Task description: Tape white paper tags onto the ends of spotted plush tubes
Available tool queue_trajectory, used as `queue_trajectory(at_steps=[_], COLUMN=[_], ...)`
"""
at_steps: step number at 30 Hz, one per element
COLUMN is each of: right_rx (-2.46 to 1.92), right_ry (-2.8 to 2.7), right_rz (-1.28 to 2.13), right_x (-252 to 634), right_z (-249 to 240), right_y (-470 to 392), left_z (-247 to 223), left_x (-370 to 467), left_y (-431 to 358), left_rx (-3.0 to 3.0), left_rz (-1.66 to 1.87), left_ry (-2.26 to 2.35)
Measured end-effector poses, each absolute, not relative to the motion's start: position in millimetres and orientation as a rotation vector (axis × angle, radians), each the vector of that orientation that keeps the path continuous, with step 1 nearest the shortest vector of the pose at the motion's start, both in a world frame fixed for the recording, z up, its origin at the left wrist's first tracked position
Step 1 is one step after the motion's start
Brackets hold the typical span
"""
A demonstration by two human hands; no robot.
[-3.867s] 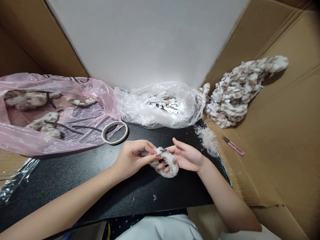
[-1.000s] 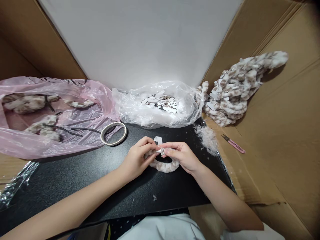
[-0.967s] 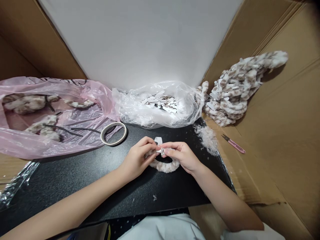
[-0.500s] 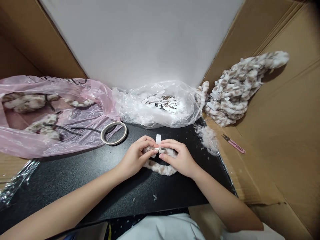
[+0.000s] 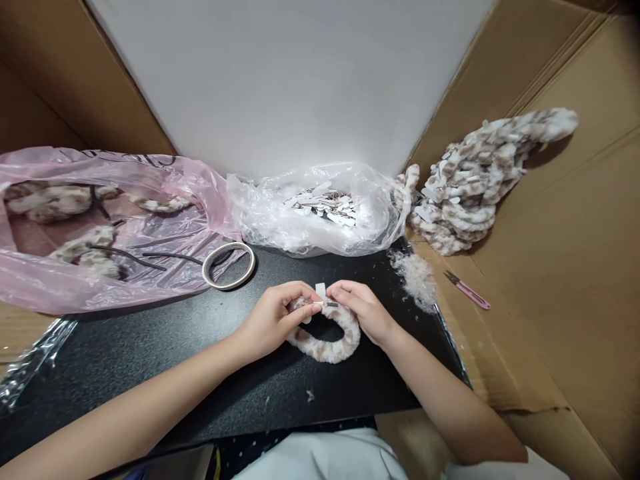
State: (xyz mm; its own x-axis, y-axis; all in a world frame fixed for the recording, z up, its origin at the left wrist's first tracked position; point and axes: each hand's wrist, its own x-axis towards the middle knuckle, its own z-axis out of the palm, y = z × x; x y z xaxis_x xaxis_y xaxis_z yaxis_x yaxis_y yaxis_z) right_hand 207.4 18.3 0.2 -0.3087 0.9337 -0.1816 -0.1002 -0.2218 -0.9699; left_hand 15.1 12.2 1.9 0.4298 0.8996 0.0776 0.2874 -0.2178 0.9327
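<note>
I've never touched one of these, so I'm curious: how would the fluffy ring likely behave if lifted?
The fluffy ring would probably squash softly, given its thick pile. It may flex yet keep some shape, as it forms an open oval. It looks light, being just a band around a wide gap.

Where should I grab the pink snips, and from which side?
Probably by the pink handle, from the near right: the snips lie on the cardboard with the handle end toward you and the dark blades pointing away, to the left.
</note>
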Motion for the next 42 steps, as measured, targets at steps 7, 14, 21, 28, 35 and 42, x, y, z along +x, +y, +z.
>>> queue_trajectory(at_steps=[7, 14, 21, 28, 35, 42], right_rx=[-1.162, -1.154, -1.149, -1.105, -1.114, -1.068], right_ry=[-1.205, -1.425, -1.515, -1.565, -1.564, -1.611], right_rz=[1.384, 0.947, 0.718, 0.647, 0.668, 0.716], right_x=[195, 192, 188, 187, 187, 192], right_z=[-5, -5, -7, -5, -4, -1], right_y=[17, 7, 2, 0, -1, -1], left_z=[2, 2, 1, 2, 4, 4], left_x=[20, 20, 19, 20, 19, 17], left_y=[9, 11, 8, 5, 6, 9], left_rx=[1.821, 1.859, 1.872, 1.850, 1.827, 1.811], left_rz=[0.785, 0.821, 0.856, 0.917, 0.894, 0.815], left_ry=[0.984, 0.956, 0.994, 1.040, 1.093, 1.137])
